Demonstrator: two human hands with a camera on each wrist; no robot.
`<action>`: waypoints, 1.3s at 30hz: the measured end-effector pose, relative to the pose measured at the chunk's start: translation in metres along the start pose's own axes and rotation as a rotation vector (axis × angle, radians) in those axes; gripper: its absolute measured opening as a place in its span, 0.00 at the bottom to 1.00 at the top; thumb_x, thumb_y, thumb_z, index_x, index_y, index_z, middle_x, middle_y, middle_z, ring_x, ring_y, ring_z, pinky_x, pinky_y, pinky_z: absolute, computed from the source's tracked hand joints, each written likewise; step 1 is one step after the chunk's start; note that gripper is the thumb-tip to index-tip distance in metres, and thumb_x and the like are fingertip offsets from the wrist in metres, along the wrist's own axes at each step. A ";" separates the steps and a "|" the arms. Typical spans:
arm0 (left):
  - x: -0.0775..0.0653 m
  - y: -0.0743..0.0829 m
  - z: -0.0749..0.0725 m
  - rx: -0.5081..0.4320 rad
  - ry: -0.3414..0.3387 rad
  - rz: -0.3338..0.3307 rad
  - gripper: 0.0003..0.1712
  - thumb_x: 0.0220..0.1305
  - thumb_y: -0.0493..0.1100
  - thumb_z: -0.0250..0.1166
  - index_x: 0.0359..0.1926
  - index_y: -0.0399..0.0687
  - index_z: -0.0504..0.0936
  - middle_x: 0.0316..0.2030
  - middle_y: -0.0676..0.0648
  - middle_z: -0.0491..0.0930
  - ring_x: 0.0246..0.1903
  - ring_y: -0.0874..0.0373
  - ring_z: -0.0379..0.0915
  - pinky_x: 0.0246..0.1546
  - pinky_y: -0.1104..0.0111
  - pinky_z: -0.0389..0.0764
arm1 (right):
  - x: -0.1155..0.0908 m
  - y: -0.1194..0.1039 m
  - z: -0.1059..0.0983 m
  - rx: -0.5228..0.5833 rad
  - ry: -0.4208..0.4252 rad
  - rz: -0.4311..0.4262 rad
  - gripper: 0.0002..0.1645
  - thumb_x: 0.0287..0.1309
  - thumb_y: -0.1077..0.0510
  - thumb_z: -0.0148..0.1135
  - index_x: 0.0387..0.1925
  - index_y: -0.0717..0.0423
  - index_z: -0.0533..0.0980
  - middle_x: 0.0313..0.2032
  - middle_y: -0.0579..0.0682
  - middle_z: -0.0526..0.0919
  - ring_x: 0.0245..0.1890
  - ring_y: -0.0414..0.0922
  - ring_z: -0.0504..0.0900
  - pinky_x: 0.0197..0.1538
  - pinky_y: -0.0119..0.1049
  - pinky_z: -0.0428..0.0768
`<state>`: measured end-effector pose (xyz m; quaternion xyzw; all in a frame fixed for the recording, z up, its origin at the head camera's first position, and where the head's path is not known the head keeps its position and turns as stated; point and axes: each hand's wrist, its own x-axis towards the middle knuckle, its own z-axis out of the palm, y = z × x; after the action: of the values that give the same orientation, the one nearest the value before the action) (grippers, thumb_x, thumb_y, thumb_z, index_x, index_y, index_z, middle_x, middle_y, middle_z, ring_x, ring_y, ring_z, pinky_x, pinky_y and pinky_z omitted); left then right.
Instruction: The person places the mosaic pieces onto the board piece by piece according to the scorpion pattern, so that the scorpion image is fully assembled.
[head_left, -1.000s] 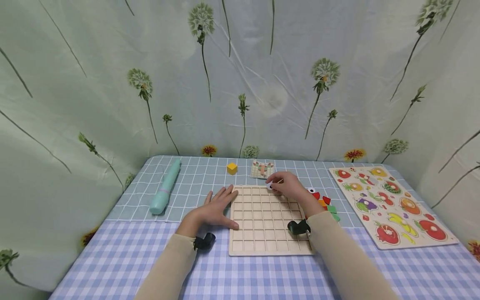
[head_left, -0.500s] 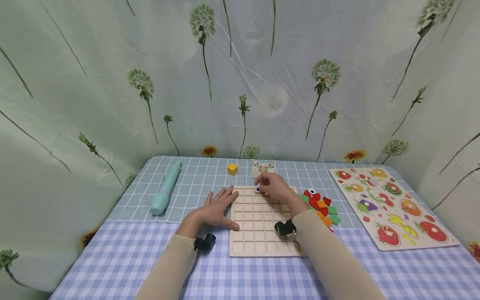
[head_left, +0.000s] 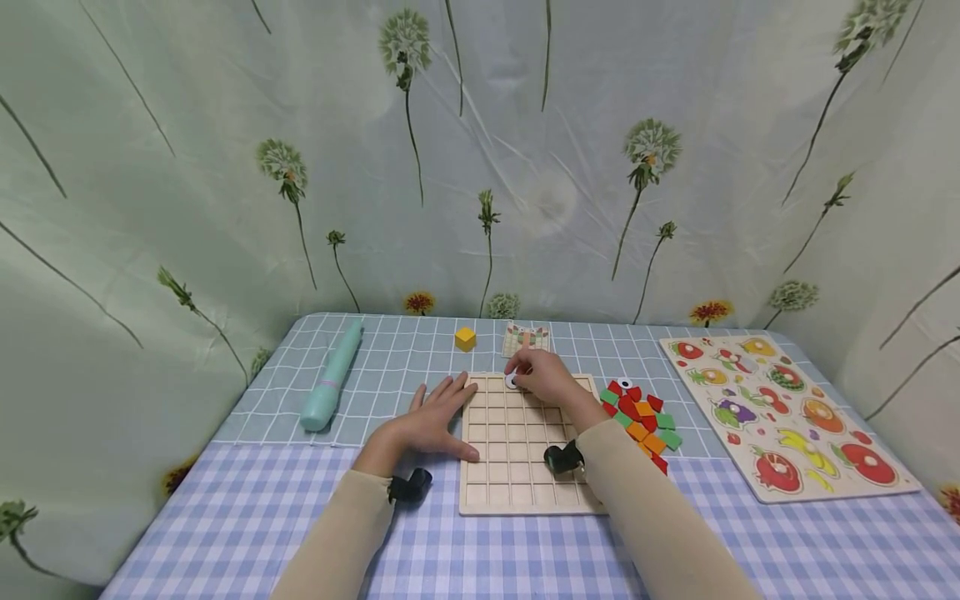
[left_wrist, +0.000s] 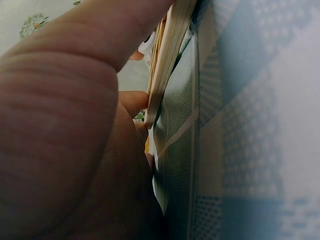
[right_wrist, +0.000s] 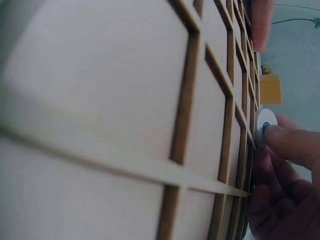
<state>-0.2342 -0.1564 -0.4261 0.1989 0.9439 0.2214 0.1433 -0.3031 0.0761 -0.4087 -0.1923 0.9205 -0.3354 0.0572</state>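
Note:
A square wooden grid board lies on the table in the head view. My left hand rests along its left edge, fingers spread, thumb on the frame. At the board's far row my right hand pinches a round white disc with a black dot, like an eye. In the right wrist view the white disc stands tilted at the grid, held between thumb and fingers. The left wrist view shows the left hand's thumb large in front, with the board's edge beside it.
Red, green and orange tiles and another eye disc lie right of the board. Behind it are a small pattern card and a yellow cube. A teal cylindrical pouch lies left, a fruit puzzle board right.
My right hand has moved left along the board's far edge with the eye disc, uncovering more of the tile pile. The left hand has stayed in place.

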 end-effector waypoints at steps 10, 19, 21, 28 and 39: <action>-0.001 0.000 0.000 -0.008 0.002 0.005 0.66 0.48 0.67 0.75 0.80 0.52 0.49 0.81 0.46 0.36 0.80 0.43 0.29 0.74 0.37 0.28 | 0.001 0.001 0.000 -0.045 -0.045 -0.008 0.06 0.64 0.64 0.62 0.37 0.53 0.84 0.35 0.50 0.84 0.36 0.44 0.80 0.44 0.40 0.79; 0.000 0.001 0.000 0.002 0.002 0.003 0.66 0.49 0.67 0.75 0.80 0.53 0.49 0.81 0.47 0.36 0.80 0.44 0.29 0.75 0.37 0.28 | -0.004 0.004 -0.005 -0.064 -0.060 -0.040 0.09 0.64 0.65 0.61 0.33 0.53 0.86 0.41 0.51 0.86 0.45 0.48 0.83 0.51 0.45 0.81; -0.001 0.002 0.000 0.001 0.005 0.005 0.66 0.48 0.67 0.75 0.80 0.53 0.49 0.81 0.47 0.36 0.80 0.43 0.30 0.75 0.37 0.29 | -0.007 0.005 -0.006 -0.056 -0.054 -0.055 0.08 0.65 0.64 0.61 0.35 0.53 0.86 0.42 0.51 0.86 0.47 0.50 0.84 0.52 0.46 0.81; 0.001 0.001 0.001 -0.009 0.003 0.001 0.67 0.48 0.67 0.75 0.80 0.54 0.49 0.81 0.48 0.36 0.80 0.44 0.29 0.75 0.38 0.28 | -0.025 0.009 -0.017 0.008 0.019 -0.037 0.08 0.66 0.64 0.60 0.44 0.56 0.83 0.47 0.55 0.84 0.48 0.52 0.83 0.52 0.48 0.81; 0.001 -0.001 0.001 -0.016 0.000 0.002 0.67 0.48 0.66 0.76 0.80 0.52 0.49 0.81 0.46 0.37 0.80 0.43 0.30 0.74 0.37 0.28 | -0.055 0.038 -0.046 -0.099 0.243 0.126 0.15 0.65 0.61 0.61 0.53 0.57 0.80 0.51 0.60 0.81 0.46 0.55 0.80 0.46 0.49 0.80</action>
<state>-0.2346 -0.1566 -0.4278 0.1985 0.9419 0.2291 0.1447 -0.2751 0.1520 -0.3992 -0.0944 0.9463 -0.3063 -0.0434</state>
